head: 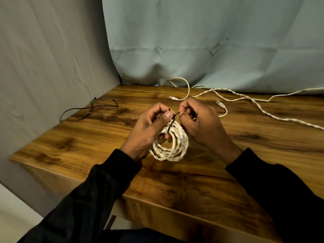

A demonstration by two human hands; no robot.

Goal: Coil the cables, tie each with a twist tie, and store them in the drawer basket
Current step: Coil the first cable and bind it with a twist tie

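Your coiled cable [169, 146] hangs upright between both hands, above the surface [192, 181]. Your left hand [150, 125] and right hand [198, 120] each pinch an end of the twist tie [171, 123] at the coil's top; its ends point toward either hand. Loose cables [245, 99] lie far right.

Dim, warm light, sleeves lost in shadow, soft grainy focus, and wide-angle bending toward the edges

Wooden table [201, 181]: loose white cables [259, 106] far right; black twist ties [91, 109] far left.
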